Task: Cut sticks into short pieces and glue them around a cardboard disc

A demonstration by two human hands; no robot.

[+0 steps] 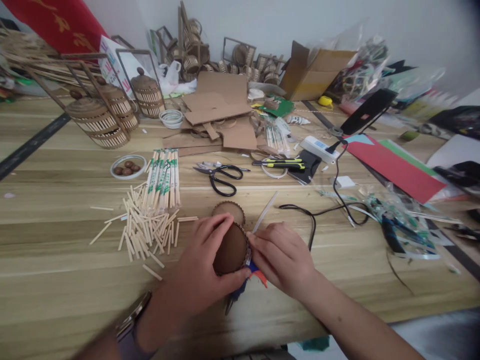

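My left hand [198, 265] wraps around a round brown cardboard piece [230, 250] with a ridged corrugated rim, thumb at the near side and fingers over the far side. Closed fingertips of my right hand [283, 255] press at the right edge of that rim; whether a small piece is between them is hidden. A second cardboard disc [229, 209] lies just beyond. Below the hands, a partly covered blue and orange tool [258, 277] looks like a glue gun. A whitish translucent stick [267, 210] sticks out past my right fingers.
Cut wooden sticks [142, 225] and wrapped chopsticks [163, 175] lie left, near a bowl of brown beads [128, 167]. Black-handled scissors [223, 177], a yellow-black cutter [283, 163] and a black cable [337, 195] lie ahead. Lidded lanterns [99, 120] and cardboard sheets [221, 100] stand farther back.
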